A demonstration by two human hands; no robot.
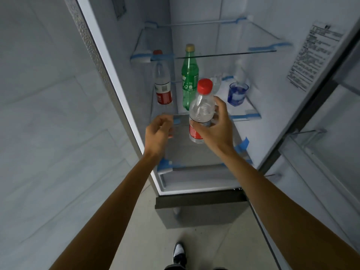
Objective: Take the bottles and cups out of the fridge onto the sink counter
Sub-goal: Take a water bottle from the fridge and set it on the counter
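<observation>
My right hand (218, 127) grips a clear water bottle (201, 108) with a red cap and red label, held upright in front of the open fridge's middle shelf. My left hand (158, 131) hovers just left of it, fingers loosely curled and holding nothing. On the glass shelf (239, 116) behind stand a second red-label water bottle (162, 84) at the left, a green soda bottle (189, 76) with a yellow cap in the middle, and a blue glass cup (237, 93) at the right. Something clear stands behind the held bottle's cap; I cannot tell what it is.
An upper glass shelf (224, 54) crosses above the bottles. The fridge door (321, 133) stands open at the right with door racks and a printed label. A pale wall runs along the left. A lower drawer front (200, 199) juts out below; my shoe shows on the floor.
</observation>
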